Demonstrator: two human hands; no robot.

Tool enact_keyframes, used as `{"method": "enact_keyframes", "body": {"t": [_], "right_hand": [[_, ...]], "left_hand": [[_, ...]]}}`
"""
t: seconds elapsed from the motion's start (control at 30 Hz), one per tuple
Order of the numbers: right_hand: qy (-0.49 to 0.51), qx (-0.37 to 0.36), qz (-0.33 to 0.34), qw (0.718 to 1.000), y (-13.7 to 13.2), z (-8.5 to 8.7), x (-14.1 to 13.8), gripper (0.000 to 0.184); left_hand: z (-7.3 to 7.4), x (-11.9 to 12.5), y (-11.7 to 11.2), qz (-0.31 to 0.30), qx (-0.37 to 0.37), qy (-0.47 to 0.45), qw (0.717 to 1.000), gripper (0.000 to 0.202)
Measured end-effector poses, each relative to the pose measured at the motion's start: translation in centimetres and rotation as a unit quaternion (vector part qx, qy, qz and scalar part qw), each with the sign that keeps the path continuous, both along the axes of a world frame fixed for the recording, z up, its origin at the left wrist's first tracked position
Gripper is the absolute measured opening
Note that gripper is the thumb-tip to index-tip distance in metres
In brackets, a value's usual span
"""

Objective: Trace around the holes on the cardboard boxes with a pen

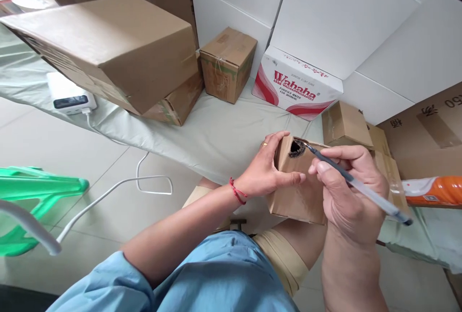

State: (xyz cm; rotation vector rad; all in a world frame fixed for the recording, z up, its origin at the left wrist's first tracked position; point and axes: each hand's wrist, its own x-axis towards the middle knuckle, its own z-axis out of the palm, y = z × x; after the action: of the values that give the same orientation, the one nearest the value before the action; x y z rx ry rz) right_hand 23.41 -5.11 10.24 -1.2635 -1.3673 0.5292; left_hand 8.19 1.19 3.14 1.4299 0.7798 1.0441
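Steadying the small carton (298, 194): left hand (265, 168) grasps it, thumb flat on the upper face, fingers over the far left edge. Right hand (352, 194) grips a pen (375, 198) between thumb and fingers, tip at the right side of a ragged, dark-rimmed hole (293, 154) near the carton's far end. Whether the tip touches the rim or sits just off it: can't tell.

Doing this well, my judgement: brace firmly with the left, since the carton looks light and could swivel under the pen. Left thumb lies clear of the tip; good, should stay off its path. Short, light strokes around the rim seem best; the torn board probably snags a point. A grip nearer the tip would likely give more control.

Carton is over the near edge of the cloth-covered bench (234, 131), above the person's lap; what supports it is hidden. Beyond, toward the far edge: white-and-red water box (296, 83), taped carton (220, 76) to its left. Large carton (151, 57) at the bench's left part, white power bank (68, 93) at the near edge there. Right part: another small box (346, 127), orange packet (440, 191). Green stool (39, 187) on the floor, left.
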Motion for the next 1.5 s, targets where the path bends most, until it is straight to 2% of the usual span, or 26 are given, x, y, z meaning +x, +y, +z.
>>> {"method": "enact_keyframes", "body": {"t": [0.1, 0.2, 0.5, 0.67, 1.23, 1.5], "right_hand": [[-0.055, 0.067, -0.055, 0.995, 0.8, -1.0, -0.3, 0.005], [-0.083, 0.099, -0.058, 0.99, 0.8, -1.8, -0.2, 0.011], [-0.167, 0.034, -0.058, 0.984, -0.4, -2.2, 0.1, 0.01], [-0.169, 0.043, -0.043, 0.984, -0.3, -2.1, 0.1, 0.006], [-0.15, 0.109, -0.146, 0.972, 0.5, -2.1, -0.5, 0.01], [-0.142, 0.114, -0.121, 0.976, 0.7, -2.2, -0.3, 0.009]], "left_hand": [[-0.2, -0.1, -0.2, -0.002, 0.011, 0.0, 1.0, 0.101], [-0.4, -0.1, -0.3, 0.0, 0.024, 0.005, 1.0, 0.098], [-0.2, -0.2, -0.4, -0.003, 0.046, 0.0, 0.999, 0.088], [-0.3, -0.3, -0.4, -0.004, 0.048, -0.002, 0.999, 0.088], [-0.6, -0.3, -0.8, -0.007, 0.058, -0.003, 0.998, 0.09], [-0.7, -0.2, -0.8, 0.001, 0.064, -0.004, 0.998, 0.087]]}}
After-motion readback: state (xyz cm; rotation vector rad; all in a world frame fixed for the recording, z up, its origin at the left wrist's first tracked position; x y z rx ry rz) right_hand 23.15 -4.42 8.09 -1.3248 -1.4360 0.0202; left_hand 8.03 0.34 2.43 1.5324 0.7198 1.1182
